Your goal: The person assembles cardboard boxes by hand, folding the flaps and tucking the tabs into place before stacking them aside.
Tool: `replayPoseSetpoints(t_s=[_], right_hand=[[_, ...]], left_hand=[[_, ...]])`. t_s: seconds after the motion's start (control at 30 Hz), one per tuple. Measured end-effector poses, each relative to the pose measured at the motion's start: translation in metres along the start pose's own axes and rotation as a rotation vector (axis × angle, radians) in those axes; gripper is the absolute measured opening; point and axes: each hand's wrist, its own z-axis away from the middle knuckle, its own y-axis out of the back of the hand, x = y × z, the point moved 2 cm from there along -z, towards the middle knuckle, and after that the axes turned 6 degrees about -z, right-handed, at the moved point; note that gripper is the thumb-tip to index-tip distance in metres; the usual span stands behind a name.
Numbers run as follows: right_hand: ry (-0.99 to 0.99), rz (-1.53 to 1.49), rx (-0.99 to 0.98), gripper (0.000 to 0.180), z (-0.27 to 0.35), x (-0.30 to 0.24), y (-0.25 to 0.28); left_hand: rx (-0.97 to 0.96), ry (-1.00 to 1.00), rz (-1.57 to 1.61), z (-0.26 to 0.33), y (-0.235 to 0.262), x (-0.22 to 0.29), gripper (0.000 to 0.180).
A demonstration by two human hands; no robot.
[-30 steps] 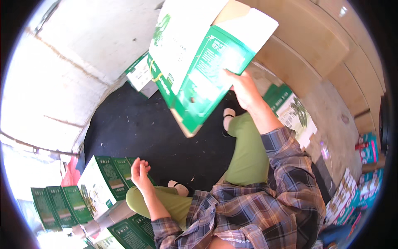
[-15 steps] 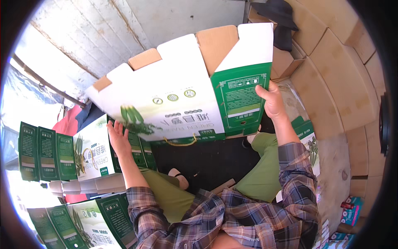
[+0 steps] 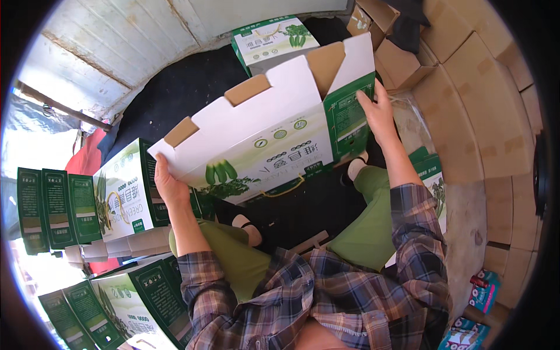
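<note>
Between my hands is a white and green cardboard carton (image 3: 280,146), tilted, with its print upside down. Its white and brown end flaps stand unfolded along the far edge, and a yellow cord handle (image 3: 284,186) hangs at the near side. My left hand (image 3: 172,184) grips the carton's left edge, thumb on top, its other fingers mostly hidden. On the right, my right hand (image 3: 379,116) clasps the green side panel (image 3: 350,119), thumb on the outer face and fingers round the edge.
Similar green and white cartons (image 3: 122,192) stand in rows at my left. Another finished-looking carton (image 3: 274,41) rests on the black mat (image 3: 175,99) at the back. Brown boxes (image 3: 449,105) are stacked along the right, with colourful packs (image 3: 484,291) near them.
My left hand has closed on the carton's left edge. The carton has tilted and lowered at its far side, and another carton behind it has come into view.
</note>
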Motion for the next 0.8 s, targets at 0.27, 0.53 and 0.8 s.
replayPoseSetpoints(t_s=[0.27,0.53,0.8], right_hand=[[-0.054,0.416,0.177,0.124,0.006,0.015,-0.002],[-0.168,0.445,0.204,0.116,0.010,0.016,-0.001],[-0.120,0.365,0.148,0.098,-0.002,0.038,0.013]], left_hand=[[-0.101,-0.054,-0.170,0.022,-0.023,-0.021,0.027],[-0.090,-0.185,-0.160,0.030,-0.031,-0.017,0.018],[-0.182,-0.191,-0.129,0.033,-0.030,-0.015,0.012]])
